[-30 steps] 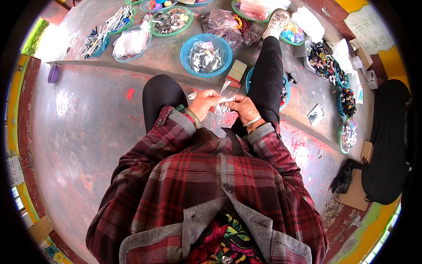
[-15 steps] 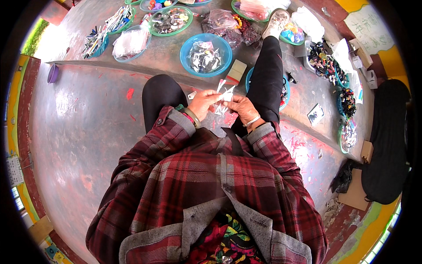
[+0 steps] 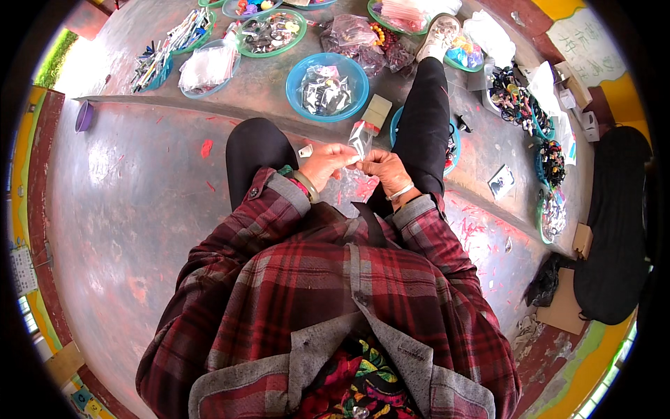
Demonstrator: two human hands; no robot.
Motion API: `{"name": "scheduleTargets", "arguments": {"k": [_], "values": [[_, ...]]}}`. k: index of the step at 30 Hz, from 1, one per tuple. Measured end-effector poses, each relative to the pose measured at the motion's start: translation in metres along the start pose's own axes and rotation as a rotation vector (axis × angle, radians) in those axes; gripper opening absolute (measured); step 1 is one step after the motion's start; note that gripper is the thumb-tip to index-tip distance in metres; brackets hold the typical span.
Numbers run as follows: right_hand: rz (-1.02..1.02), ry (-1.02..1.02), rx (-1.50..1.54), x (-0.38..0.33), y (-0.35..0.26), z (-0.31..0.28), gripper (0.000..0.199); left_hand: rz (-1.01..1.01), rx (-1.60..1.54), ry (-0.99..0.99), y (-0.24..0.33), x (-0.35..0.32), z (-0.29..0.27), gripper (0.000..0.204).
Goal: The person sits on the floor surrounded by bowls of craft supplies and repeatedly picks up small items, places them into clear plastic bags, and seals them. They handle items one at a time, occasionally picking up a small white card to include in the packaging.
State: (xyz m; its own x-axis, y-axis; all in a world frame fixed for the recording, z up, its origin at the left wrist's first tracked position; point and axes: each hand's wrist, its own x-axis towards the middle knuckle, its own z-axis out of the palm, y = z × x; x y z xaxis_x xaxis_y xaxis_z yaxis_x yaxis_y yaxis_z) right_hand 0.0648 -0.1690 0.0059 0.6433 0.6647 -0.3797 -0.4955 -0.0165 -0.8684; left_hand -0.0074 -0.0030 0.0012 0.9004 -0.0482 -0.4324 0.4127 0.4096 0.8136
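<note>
A small clear plastic bag with a red strip near its far end stands up between my hands, above the gap between my knees. My left hand pinches the near end of this bag from the left. From the other side, my right hand grips it with thumb and finger, the fingertips of both hands nearly meeting. Whatever the bag contains is too small to make out. Just beyond the hands is a blue basin of small clear packets. A beige and red flat box lies beside that basin.
Across the raised step stand a green tray of small items, a basket of pens and a basin of clear bags. Baskets of dark trinkets line the right. A purple cup sits far left; red scraps litter the floor.
The plastic bag has turned upright, its red-striped end now pointing away from me. My hands have drawn closer together at its near end, and the white strip above them no longer shows.
</note>
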Motion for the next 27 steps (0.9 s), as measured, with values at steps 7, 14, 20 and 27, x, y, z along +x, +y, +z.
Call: {"name": "scheduleTargets", "arguments": {"k": [7,14,20,27], "values": [[-0.010,0.009,-0.050,0.005,0.010,-0.008,0.011,-0.004,0.068,-0.021,-0.001,-0.001,0.001,0.019],[0.002,-0.034,-0.044,0.007,0.012,-0.007,0.012,0.011,-0.092,0.015,0.001,-0.001,0.002,0.018],[-0.010,-0.051,-0.031,0.007,0.011,-0.007,0.013,-0.006,-0.224,0.014,-0.002,0.002,-0.002,0.018],[-0.015,-0.016,-0.077,0.009,0.016,-0.009,0.015,0.058,-0.282,0.028,-0.007,0.006,-0.002,0.019]]}}
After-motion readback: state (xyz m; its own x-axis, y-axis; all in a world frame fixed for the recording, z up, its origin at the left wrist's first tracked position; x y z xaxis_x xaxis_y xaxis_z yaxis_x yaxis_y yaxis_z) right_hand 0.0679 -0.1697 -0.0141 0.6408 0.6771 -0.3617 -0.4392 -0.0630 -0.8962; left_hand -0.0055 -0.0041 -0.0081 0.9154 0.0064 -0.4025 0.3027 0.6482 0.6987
